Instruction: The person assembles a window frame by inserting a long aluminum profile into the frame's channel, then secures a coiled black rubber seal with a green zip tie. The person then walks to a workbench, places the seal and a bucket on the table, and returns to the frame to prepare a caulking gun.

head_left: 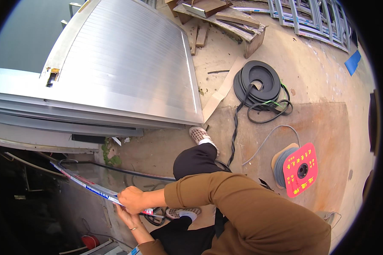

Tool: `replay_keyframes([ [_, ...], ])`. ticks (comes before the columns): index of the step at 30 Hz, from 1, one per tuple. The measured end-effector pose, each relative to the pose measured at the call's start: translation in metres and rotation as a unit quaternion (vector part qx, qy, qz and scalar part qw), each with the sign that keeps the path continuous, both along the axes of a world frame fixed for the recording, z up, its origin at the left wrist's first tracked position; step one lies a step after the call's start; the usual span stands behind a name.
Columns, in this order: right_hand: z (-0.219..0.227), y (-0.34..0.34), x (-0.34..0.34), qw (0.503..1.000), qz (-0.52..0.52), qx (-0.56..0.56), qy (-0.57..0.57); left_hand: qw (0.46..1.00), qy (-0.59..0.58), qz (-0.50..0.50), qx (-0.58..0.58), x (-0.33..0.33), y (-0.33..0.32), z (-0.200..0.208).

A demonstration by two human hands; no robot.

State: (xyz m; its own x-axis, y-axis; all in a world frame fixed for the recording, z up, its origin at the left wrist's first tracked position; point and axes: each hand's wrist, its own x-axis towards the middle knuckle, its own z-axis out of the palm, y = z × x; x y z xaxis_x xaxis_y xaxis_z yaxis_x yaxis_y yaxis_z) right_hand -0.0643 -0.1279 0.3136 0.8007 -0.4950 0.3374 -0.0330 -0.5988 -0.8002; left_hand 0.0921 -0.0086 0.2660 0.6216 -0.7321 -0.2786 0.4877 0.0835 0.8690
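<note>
A long, narrow metal profile (87, 183) with blue, white and red printed film slants across the lower left. My right hand (132, 199) is closed over it near its close end, with fingertips hidden. Just below, my left hand (125, 217) grips the same profile from underneath, its wrist wearing a thin band. A black rubber strip (127, 171) runs beside the profile, past my leg, and loops on the floor near my shoes. Whether either hand also pinches part of that strip is hidden.
Stacked silver ribbed panels (132, 63) fill the upper left. A black strip coil (257, 83) lies on the floor, with a red-flanged reel (301, 170) of grey cord at right. Beyond are a wooden bench (255, 40) and metal frames (315, 21). A blue scrap (352, 63) lies far right.
</note>
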Motion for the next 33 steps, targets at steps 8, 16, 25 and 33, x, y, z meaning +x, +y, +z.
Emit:
replay_keyframes([
  [8,-0.008,0.007,0.002,0.999,-0.011,-0.023,-0.028,0.999,0.010,-0.016,0.029,0.017,-0.001,-0.007],
  [16,-0.005,0.009,0.000,0.999,-0.025,0.010,-0.032,0.998,-0.007,0.003,0.057,0.044,-0.012,-0.010],
  [25,-0.009,0.009,0.002,0.999,-0.027,0.005,-0.021,0.996,-0.014,0.040,0.073,0.071,-0.018,-0.014],
  [33,-0.008,0.007,0.001,1.000,-0.023,0.005,-0.017,0.997,-0.019,0.054,0.044,0.076,-0.021,-0.014],
])
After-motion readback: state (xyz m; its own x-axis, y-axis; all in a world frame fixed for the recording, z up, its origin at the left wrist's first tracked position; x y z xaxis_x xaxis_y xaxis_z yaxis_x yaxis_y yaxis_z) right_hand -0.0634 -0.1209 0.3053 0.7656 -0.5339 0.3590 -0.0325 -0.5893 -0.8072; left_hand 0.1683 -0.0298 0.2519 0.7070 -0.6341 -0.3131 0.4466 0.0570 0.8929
